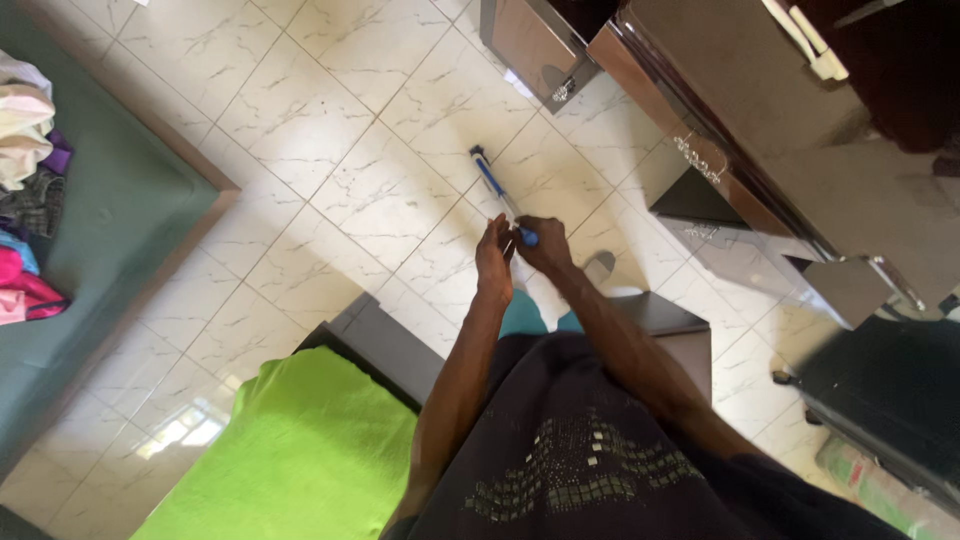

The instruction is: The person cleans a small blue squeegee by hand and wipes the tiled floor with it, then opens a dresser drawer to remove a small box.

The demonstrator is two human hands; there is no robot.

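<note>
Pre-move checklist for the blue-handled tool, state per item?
1. Both hands on the blue-and-white handle: ok; left hand and right hand meet at its near end.
2. Far end reaches the tiled floor: cannot tell.
3. Floor around the far end free of objects: ok.
4. Handle apart from the cabinet: ok.
5. Green cloth away from the handle: ok.

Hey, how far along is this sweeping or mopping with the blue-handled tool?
Done: nothing I can confirm; the tiled floor shows no clear cleaned patch. In hand: both hands, left hand and right hand, grip the top of the blue handle, its head down on the tiles. Left: I cannot tell; no dirt or wet streaks show either way.
</note>
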